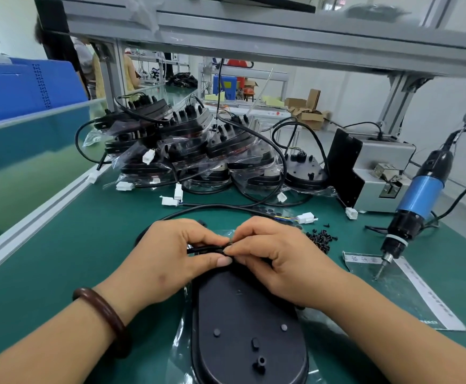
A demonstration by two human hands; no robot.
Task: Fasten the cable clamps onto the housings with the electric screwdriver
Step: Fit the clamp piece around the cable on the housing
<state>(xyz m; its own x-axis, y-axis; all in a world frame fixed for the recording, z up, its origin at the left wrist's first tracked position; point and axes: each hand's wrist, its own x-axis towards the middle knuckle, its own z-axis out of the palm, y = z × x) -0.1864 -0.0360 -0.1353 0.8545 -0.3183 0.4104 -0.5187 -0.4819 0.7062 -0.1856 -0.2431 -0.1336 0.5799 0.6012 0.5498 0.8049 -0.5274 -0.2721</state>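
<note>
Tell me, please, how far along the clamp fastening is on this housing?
Done: the housing lies on a plastic bag. In hand: the left hand and right hand pinch the black cable at the housing's far end, probably seating a clamp. Left: the screws lie loose and the electric screwdriver hangs untouched, so driving looks still to come.
</note>
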